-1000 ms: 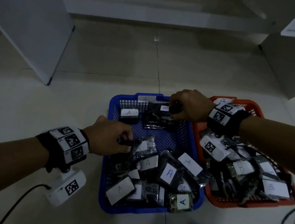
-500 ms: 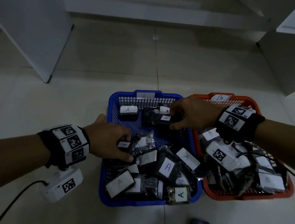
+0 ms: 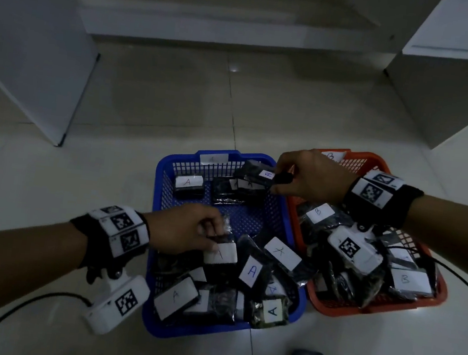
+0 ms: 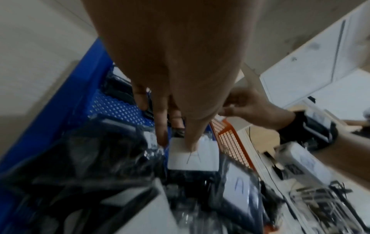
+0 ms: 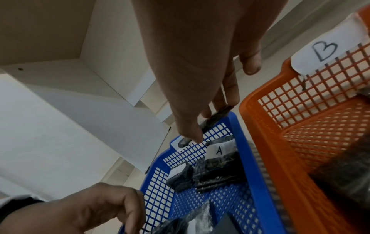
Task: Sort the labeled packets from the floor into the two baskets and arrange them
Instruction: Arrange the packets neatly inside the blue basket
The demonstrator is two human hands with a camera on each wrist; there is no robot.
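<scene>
hands (image 3: 188, 230) (image 3: 312, 175) each pinch pkt over blue basket (image 3: 159, 197), far rim.

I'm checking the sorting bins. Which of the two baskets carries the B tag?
The orange basket, on the right: a white B tag hangs on its far rim. The blue basket beside it holds packets marked A.

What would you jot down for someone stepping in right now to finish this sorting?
Left hand: pinching an A-labelled packet in the blue basket, near its left side.
Right hand: holding another A packet, raised over the blue basket's far right corner.
Blue basket: two A packets laid along the far wall, the rest heaped at the near end.
Orange basket: B packets piled loosely.
Done: no packets visible on the floor.
Left: probably set both held packets down, then tidy both heaps.
</scene>
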